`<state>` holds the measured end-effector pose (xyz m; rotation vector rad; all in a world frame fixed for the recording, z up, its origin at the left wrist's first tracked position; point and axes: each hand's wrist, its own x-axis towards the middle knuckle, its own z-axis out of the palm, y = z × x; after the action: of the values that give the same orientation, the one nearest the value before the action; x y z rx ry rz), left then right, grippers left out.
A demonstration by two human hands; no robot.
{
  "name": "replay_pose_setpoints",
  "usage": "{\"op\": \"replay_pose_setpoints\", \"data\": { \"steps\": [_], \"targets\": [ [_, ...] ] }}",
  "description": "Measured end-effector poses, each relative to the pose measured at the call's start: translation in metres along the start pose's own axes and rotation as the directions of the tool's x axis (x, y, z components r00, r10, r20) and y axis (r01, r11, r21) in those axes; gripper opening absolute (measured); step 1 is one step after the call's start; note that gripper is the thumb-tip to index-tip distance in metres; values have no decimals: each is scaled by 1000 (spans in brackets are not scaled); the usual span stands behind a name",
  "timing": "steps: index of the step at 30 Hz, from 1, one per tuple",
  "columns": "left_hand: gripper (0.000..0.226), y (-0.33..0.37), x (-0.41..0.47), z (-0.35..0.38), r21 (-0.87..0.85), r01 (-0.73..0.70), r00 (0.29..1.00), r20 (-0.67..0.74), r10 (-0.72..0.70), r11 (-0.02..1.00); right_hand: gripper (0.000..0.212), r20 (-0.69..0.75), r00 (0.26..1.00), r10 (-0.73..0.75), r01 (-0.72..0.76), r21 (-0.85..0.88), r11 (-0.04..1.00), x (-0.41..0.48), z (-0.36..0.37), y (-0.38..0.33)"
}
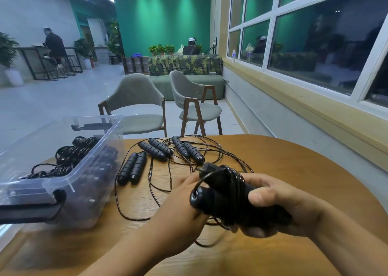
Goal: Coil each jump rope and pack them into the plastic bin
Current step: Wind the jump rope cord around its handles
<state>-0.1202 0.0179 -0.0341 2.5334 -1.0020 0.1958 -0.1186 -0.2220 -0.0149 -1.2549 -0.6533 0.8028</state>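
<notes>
A round wooden table (pixel 294 170) carries a clear plastic bin (pixel 98 149) at its left side. Just beside the bin lie three jump ropes (pixel 156 148), each pair of black handles (pixel 132 168) side by side, their thin cords (pixel 149 177) tangled in loose loops.

On the tabletop (pixel 283 160), bin (pixel 90 183) at nine o'clock, coiled ropes (pixel 71 156) inside it. Just right of the bin, toward eleven o'clock, first pair of handles (pixel 132 168) side by side, touching. Behind it at twelve, second pair (pixel 156 149); just right of that, near one, third pair (pixel 189 149). Loose cords (pixel 159 183) spread among and before the pairs. At five o'clock, wound rope (pixel 226 194) between the hands: left hand (pixel 178 208) at its left, right hand (pixel 279 208) round its right end. Beyond the far edge at twelve, left chair (pixel 136 107) beside right chair (pixel 195 105).
</notes>
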Motion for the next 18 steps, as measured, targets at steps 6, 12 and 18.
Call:
{"op": "replay_pose_setpoints", "data": {
  "steps": [6, 12, 18],
  "targets": [
    [26, -1, 0, 6, -125, 31, 995, -88, -43, 992, 53, -120, 987, -110, 118, 59, 991, 1, 5, 0],
    [17, -3, -1, 8, -57, 45, 994, -99, -51, 997, 53, -283, 950, -132, 146, 30, 989, 1, 9, -7],
    [15, -3, 0, 12, 30, 26, 989, -146, -21, 999, 64, -438, 889, -133, 122, -54, 991, -3, 6, -14]
  ]
}}
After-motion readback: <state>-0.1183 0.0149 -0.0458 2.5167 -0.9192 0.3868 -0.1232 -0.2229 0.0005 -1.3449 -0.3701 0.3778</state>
